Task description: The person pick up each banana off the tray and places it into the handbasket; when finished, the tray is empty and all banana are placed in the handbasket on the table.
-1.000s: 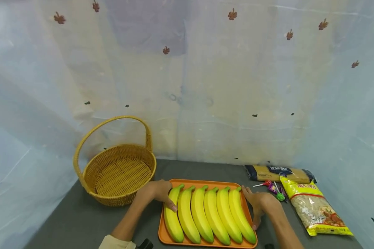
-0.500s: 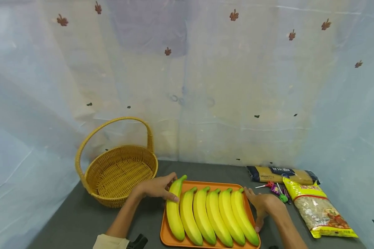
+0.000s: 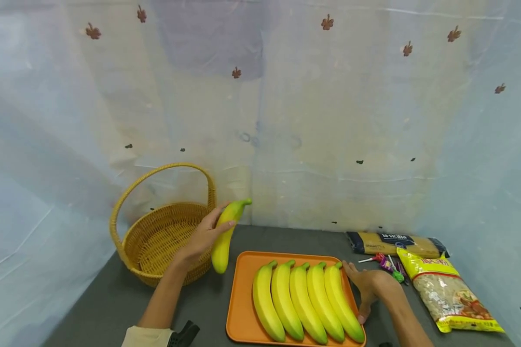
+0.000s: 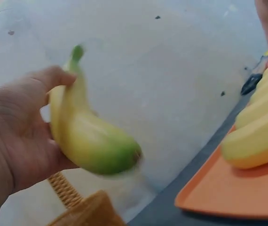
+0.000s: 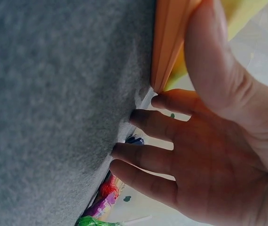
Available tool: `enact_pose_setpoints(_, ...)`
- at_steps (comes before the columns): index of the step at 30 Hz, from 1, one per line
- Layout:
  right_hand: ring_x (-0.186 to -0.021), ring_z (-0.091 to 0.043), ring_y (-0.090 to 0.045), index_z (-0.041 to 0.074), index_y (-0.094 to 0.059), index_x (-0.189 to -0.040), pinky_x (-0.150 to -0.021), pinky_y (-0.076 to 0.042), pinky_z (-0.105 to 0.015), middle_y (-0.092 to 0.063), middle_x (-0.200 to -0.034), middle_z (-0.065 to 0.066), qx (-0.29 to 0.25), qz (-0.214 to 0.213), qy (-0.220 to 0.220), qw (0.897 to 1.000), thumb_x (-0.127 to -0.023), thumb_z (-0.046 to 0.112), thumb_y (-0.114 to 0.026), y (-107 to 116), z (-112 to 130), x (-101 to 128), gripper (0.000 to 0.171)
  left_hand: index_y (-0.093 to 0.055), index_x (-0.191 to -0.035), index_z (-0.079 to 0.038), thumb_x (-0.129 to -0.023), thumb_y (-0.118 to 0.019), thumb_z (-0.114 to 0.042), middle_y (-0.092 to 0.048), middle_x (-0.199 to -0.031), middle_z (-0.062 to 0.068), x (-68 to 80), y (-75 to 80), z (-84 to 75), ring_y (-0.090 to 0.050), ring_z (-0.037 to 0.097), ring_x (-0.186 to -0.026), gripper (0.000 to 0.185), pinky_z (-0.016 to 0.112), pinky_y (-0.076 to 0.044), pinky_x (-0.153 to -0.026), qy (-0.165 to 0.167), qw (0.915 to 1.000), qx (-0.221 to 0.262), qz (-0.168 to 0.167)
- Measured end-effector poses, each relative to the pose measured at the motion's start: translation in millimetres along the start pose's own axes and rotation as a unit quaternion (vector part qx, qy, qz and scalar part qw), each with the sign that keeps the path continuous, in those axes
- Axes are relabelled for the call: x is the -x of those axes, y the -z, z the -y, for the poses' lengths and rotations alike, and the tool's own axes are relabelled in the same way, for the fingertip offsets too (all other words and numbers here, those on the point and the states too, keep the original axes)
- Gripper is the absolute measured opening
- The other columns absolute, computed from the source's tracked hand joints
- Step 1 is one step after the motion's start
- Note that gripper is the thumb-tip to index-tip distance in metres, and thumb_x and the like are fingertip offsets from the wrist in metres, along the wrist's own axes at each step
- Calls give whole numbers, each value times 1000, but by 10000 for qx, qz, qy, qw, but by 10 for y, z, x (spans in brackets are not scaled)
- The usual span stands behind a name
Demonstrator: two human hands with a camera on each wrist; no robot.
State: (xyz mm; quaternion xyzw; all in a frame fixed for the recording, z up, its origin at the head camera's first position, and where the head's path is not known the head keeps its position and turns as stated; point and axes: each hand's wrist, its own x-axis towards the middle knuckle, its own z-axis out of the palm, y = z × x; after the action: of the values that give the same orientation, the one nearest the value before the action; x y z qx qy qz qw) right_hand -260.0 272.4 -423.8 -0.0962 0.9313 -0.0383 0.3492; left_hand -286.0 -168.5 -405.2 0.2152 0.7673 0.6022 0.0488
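Step in hand, as judged: transfer of one fruit from tray to basket, at the carry stage. The left hand (image 3: 204,236) holds a yellow banana with a green tip (image 3: 226,233) clear of the worktop, left of centre in the head view, between the orange plastic tray (image 3: 241,299) and the woven wicker basket with a hoop handle (image 3: 156,241). The banana hangs nearly upright, stem end up, just in front of the basket's right rim. The fingers (image 4: 54,77) are wrapped round its upper half, thumb on the near side.

Next move, as judged: it calls for carrying the banana leftward over the rim and under or beside the handle, then lowering it before release.

The left forearm runs up from the lower left of the frame, wrist raised. The right hand (image 3: 366,284) lies flat against the right edge of the tray, fingers (image 5: 148,160) straight and spread on the grey worktop (image 3: 113,308), gripping nothing. Five yellow bananas (image 3: 306,301) lie side by side on the tray
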Motion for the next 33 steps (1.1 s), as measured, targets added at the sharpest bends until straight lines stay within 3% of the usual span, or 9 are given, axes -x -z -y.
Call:
enact_pose_setpoints(4, -148, -57, -37, 6, -16, -167, -116, -33, -74, -22, -171, -27, -4, -4, -21, 10000, -72, 32, -96, -5, 20, 5, 127, -12, -167, -17, -109, -57, -29, -39, -150, 28, 52, 211, 34, -62, 36, -107, 74, 36, -56, -82, 344, 9946, -454, -866)
enact_pose_setpoints(7, -149, -57, -37, 7, -17, -167, -116, -33, -74, -24, -171, -25, 35, -33, -90, 9999, -71, 31, -96, -4, 46, 0, 127, -7, -162, -11, -107, -60, -30, -40, -146, 32, 141, 393, 31, -65, 36, -99, 78, 34, -56, -76, 827, 9825, -884, -1419)
enact_pose_setpoints(10, -147, -56, -39, 7, -17, -167, -115, -35, -74, -24, -171, -25, 64, -68, -93, 9999, -71, 31, -96, 1, 66, -4, 127, -8, -156, -3, -105, -61, -36, -45, -136, 34, 229, 564, 43, -66, 30, -93, 80, 31, -55, -73, 1166, 9669, -1231, -1908)
enact_pose_setpoints(14, -148, -56, -40, 7, -16, -167, -114, -36, -73, -23, -171, -25, 51, -59, -112, 9999, -71, 29, -97, 2, 64, -7, 127, -11, -153, 3, -107, -56, -40, -52, -123, 35, 309, 716, 92, -66, 27, -85, 77, 29, -54, -67, 1240, 9462, -1619, -2514)
enact_pose_setpoints(18, -149, -57, -37, 6, -16, -167, -116, -33, -74, -23, -171, -25, 43, -27, -129, 9999, -71, 29, -96, -3, 57, -7, 127, -21, -156, 5, -108, -55, -34, -60, -116, 37, 365, 832, 196, -66, 34, -81, 70, 36, -52, -63, 1169, 9128, -2546, -2972)
enact_pose_setpoints(23, -148, -56, -39, 6, -15, -167, -116, -33, -74, -23, -171, -25, 73, -29, -104, 9999, -72, 30, -96, 6, 59, -5, 127, -41, -156, -4, -106, -60, -17, -59, -137, 33, 410, 960, 368, -61, 54, -106, 55, 63, -47, -79, 1022, 8586, -3792, -3297)
enact_pose_setpoints(26, -147, -56, -39, 6, -15, -167, -116, -33, -74, -23, -171, -25, 100, -56, -125, 9999, -71, 29, -96, 8, 51, 1, 127, -43, -156, -8, -105, -59, -8, -55, -145, 32, 433, 987, 472, -53, 65, -114, 54, 78, -41, -84, 1122, 8382, -4130, -3380)
enact_pose_setpoints(29, -148, -57, -38, 5, -16, -167, -115, -34, -75, -23, -171, -26, 71, -68, -149, 9998, -71, 28, -97, -2, 34, 9, 128, -41, -157, -5, -102, -59, 1, -49, -149, 34, 442, 975, 571, -46, 69, -119, 58, 84, -36, -90, 1240, 8291, -4349, -3289)
enact_pose_setpoints(33, -149, -57, -36, 6, -16, -167, -115, -34, -75, -23, -171, -25, -22, -57, -149, 9999, -71, 28, -97, -13, 19, 14, 127, -43, -154, 2, -95, -63, 10, -37, -156, 36, 452, 966, 655, -35, 67, -131, 63, 82, -30, -99, 1364, 8284, -4488, -3061)
